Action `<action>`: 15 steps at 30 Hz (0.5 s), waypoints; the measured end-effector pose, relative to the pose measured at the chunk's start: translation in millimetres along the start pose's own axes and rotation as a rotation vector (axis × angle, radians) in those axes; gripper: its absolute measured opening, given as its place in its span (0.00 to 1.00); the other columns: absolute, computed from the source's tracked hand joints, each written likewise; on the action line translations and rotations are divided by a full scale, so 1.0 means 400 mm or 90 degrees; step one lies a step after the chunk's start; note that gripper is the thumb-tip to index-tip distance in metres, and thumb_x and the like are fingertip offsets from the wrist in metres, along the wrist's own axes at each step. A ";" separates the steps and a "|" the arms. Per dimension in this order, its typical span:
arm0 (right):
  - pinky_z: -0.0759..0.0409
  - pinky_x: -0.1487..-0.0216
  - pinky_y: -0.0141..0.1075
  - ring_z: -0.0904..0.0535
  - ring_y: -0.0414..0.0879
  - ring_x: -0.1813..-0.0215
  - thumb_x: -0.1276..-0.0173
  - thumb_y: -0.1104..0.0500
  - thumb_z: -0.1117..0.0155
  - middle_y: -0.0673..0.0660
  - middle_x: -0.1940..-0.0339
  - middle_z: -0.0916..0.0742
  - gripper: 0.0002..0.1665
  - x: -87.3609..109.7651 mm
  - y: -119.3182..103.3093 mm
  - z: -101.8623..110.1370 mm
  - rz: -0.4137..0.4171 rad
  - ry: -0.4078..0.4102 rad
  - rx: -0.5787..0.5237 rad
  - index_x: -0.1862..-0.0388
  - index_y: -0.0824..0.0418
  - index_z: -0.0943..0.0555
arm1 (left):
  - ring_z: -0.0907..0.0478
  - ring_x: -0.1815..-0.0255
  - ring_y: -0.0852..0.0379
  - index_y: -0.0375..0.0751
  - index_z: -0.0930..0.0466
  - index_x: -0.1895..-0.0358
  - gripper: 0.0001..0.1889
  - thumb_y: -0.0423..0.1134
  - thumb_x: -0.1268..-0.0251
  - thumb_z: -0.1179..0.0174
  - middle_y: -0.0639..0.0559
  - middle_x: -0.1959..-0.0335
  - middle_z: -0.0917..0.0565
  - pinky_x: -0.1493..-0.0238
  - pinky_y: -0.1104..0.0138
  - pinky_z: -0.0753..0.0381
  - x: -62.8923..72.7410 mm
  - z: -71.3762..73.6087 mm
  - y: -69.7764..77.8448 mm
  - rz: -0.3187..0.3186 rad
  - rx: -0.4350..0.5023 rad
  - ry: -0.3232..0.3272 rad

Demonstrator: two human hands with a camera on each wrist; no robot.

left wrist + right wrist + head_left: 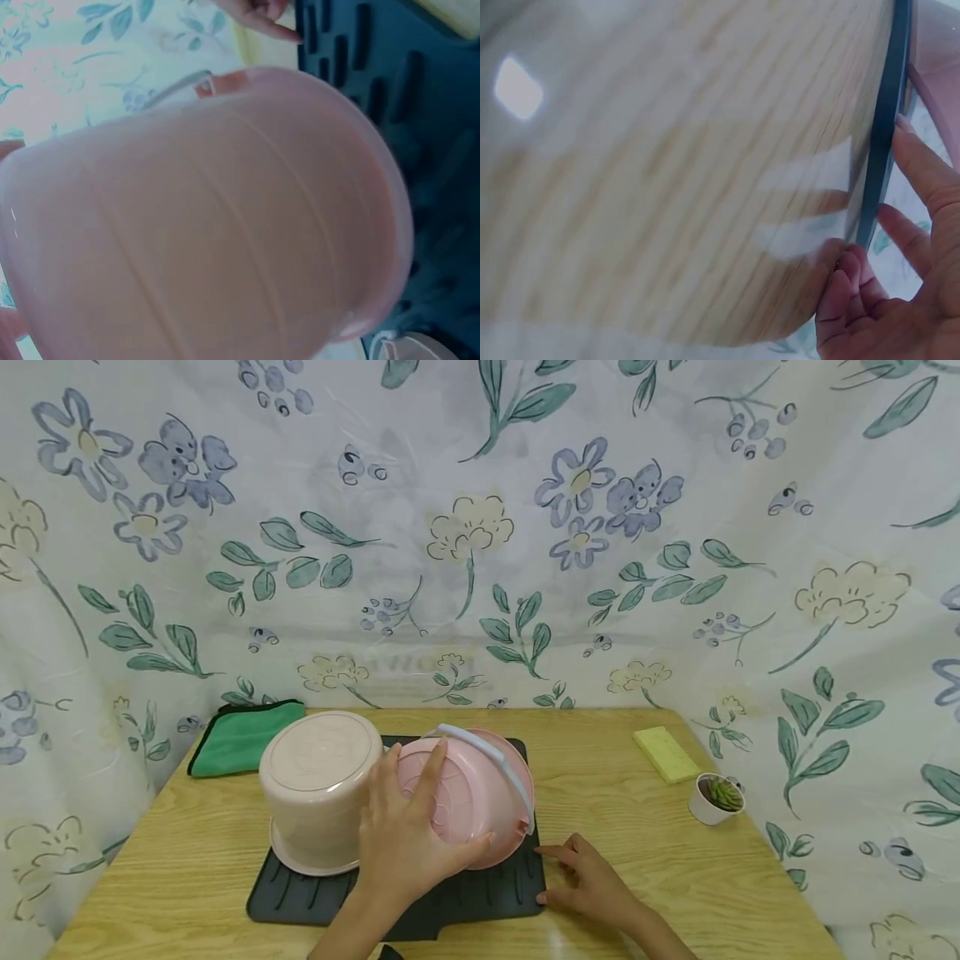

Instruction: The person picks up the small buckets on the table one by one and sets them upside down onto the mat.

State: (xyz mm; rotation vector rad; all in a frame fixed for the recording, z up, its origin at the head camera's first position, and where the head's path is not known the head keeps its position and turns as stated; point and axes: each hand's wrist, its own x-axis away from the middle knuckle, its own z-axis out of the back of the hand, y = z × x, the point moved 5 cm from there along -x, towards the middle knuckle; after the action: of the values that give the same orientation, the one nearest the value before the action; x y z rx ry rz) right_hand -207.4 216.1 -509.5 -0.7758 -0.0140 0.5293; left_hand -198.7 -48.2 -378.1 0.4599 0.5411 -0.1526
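My left hand (405, 839) grips a pink bucket (480, 793) with fingers spread over its base and thumb along its side. The bucket is tilted, its base towards me, with a pale blue handle (498, 758) across it. Its ribbed wall (217, 217) fills much of the left wrist view. Below lies a dark ridged drying mat (487, 897). At the mat's right edge (885, 112), my right hand (588, 885) touches it with two extended fingertips; the other fingers are curled. A cream bucket (322, 793) stands upside down on the mat, left of the pink one.
A folded green cloth (243, 739) lies at the back left of the wooden table (600, 760). At the back right are a yellow sponge (666, 755) and a small potted succulent (716, 799). A floral curtain (480, 527) hangs behind and at the sides.
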 end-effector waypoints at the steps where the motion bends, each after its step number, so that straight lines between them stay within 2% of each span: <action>1: 0.35 0.68 0.26 0.38 0.35 0.69 0.44 0.47 0.22 0.51 0.68 0.29 0.35 0.000 0.001 0.000 0.001 0.001 0.000 0.39 0.59 0.19 | 0.45 0.27 0.34 0.67 0.44 0.23 0.62 0.77 0.73 0.29 0.35 0.27 0.44 0.47 0.31 0.28 -0.002 -0.003 0.003 0.011 -0.007 -0.006; 6: 0.34 0.68 0.26 0.37 0.35 0.69 0.45 0.47 0.22 0.51 0.68 0.29 0.35 -0.001 0.006 0.000 0.006 0.002 0.002 0.40 0.59 0.19 | 0.45 0.27 0.32 0.66 0.47 0.22 0.64 0.79 0.72 0.32 0.34 0.26 0.46 0.48 0.30 0.29 -0.016 -0.016 0.018 0.056 -0.034 -0.034; 15: 0.34 0.69 0.26 0.37 0.35 0.70 0.45 0.46 0.22 0.51 0.68 0.29 0.35 0.002 0.009 0.001 0.003 0.001 -0.003 0.40 0.58 0.19 | 0.39 0.34 0.26 0.62 0.47 0.21 0.63 0.84 0.67 0.41 0.30 0.29 0.44 0.60 0.33 0.24 -0.057 -0.047 0.040 0.070 -0.102 -0.066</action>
State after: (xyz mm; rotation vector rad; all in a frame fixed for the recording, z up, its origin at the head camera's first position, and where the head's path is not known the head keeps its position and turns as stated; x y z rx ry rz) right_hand -208.5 218.9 -511.8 -0.7804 -0.0122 0.5335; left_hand -222.5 -24.8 -374.3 0.3222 0.4211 -0.0269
